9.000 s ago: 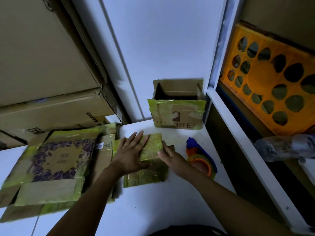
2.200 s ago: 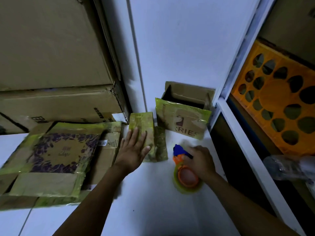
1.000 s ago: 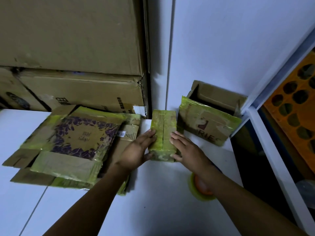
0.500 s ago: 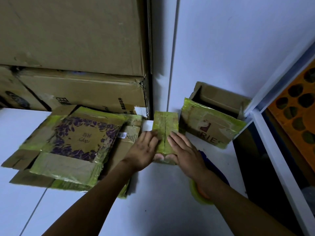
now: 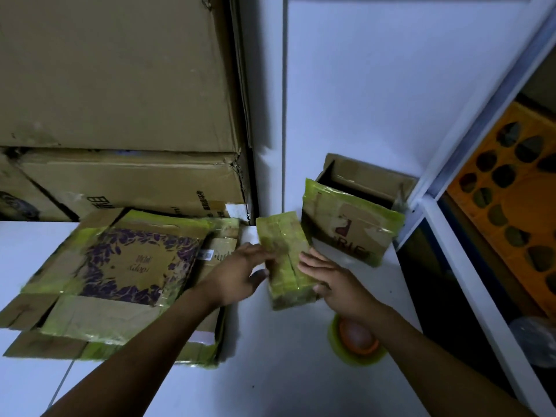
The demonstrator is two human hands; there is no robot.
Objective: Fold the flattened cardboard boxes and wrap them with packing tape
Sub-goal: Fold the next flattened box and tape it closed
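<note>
A small folded cardboard bundle (image 5: 284, 254), covered in yellow-green tape, lies on the white table (image 5: 270, 371) between both hands. My left hand (image 5: 237, 276) touches its left side with fingers spread. My right hand (image 5: 334, 281) holds its right side, thumb at the lower corner. A roll of yellow-green packing tape with an orange core (image 5: 356, 341) lies under my right forearm. A pile of flattened boxes (image 5: 120, 275), the top one with a purple floral print, lies to the left.
An open taped box (image 5: 349, 233) stands against the white wall behind the bundle. Large brown cartons (image 5: 114, 85) are stacked at the back left. To the right a white shelf frame (image 5: 469, 281) holds an orange perforated crate (image 5: 511, 200).
Within the last second both hands slid from the top of the bundle to its two sides. Two seconds ago the right hand lay on the tape dispenser; it has since let go.
</note>
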